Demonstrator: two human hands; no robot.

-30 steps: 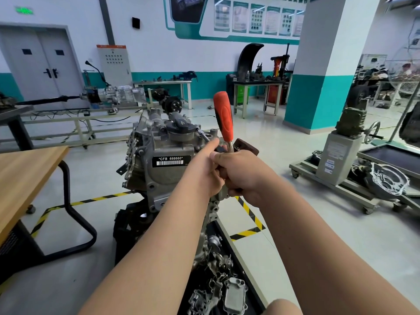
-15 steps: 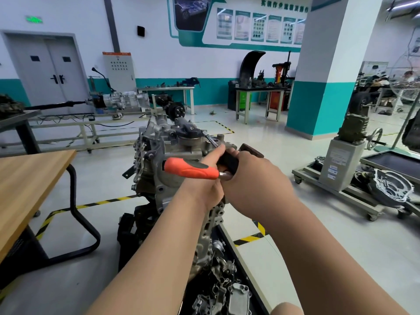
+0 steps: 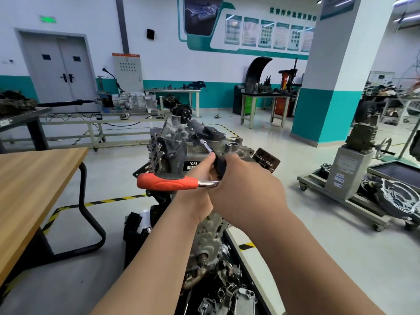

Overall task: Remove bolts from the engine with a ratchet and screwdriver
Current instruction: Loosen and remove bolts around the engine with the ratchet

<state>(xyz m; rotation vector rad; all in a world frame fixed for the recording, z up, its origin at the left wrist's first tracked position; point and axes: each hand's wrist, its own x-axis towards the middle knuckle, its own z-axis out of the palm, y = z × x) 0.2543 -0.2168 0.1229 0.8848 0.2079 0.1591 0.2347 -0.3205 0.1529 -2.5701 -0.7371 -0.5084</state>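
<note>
**Trainee:** Where is the engine, and what is its finish?

**Instructor:** The engine (image 3: 175, 144) stands at centre and reaches toward 12 o'clock. It is rough grey cast metal, ribbed and lumpy, with a black label (image 3: 193, 164) reading "*CFB".

**Trainee:** And the tools?

**Instructor:** The ratchet (image 3: 168, 184) has a smooth moulded orange handle with a dark textured insert on top and a polished chrome neck. It lies level, with the handle end toward 9 o'clock. The screwdriver (image 3: 218, 165) has a matt black grip and a thin bright steel shaft. The shaft runs toward 11 o'clock onto the engine top, beside a black cap (image 3: 212, 133).

**Trainee:** What are the hands doing?

**Instructor:** The right hand (image 3: 245, 189) has its fingers curled round the screwdriver grip where the chrome neck meets it. The left hand (image 3: 195, 201) sits behind the orange handle, thumb straight and pressed along the black grip. Its other fingers are hidden, so its grasp cannot be told.

**Trainee:** What else is nearby?

**Instructor:** A smooth grained wooden table (image 3: 34, 178) is at 9 o'clock, and loose cast parts (image 3: 227, 296) lie at 6 o'clock.

**Trainee:** Has anything changed?

**Instructor:** One second ago the orange handle stood upright at 12 o'clock. Half a second ago it was already level at 9 o'clock, as it is now.
</note>
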